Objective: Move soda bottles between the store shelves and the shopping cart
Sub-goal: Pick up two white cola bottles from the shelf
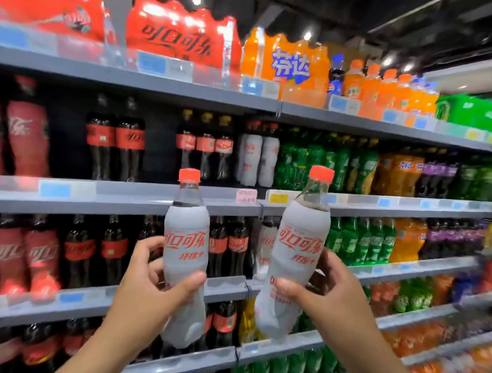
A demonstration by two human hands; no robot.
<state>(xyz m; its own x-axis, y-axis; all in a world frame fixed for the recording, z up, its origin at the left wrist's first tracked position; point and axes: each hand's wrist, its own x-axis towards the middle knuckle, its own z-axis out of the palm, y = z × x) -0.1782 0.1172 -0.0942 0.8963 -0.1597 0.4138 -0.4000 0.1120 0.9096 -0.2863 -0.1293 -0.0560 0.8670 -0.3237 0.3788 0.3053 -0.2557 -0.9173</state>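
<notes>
Both hands are up in front of the shelves (120, 202), each gripping a white-sleeved bottle with a red cap. The left hand (147, 289) wraps the left bottle (186, 226) low on its body, thumb across the front and fingers curled behind; the bottle stands about upright. The right hand (336, 297) holds the right bottle (302, 225) the same way, tilted so its cap leans right. The two bottles are near each other but apart, in the air, well forward of the shelf edges. Each thumb covers the small print low on its sleeve, so only the large red lettering reads. Both forearms are cut off at the bottom edge. Behind, the stock is blurred: dark cola bottles (114, 144) in shadow, a couple of matching white ones (257, 158) on the middle shelf, green bottles (353, 162) to their right, and orange ones further along. Red packs (175, 36) and an orange pack (289, 64) sit on top, the leftmost pack cut by the frame. The price tags (54, 189) are smeared past reading, and the far left and right ends of the rows dissolve into colour.
</notes>
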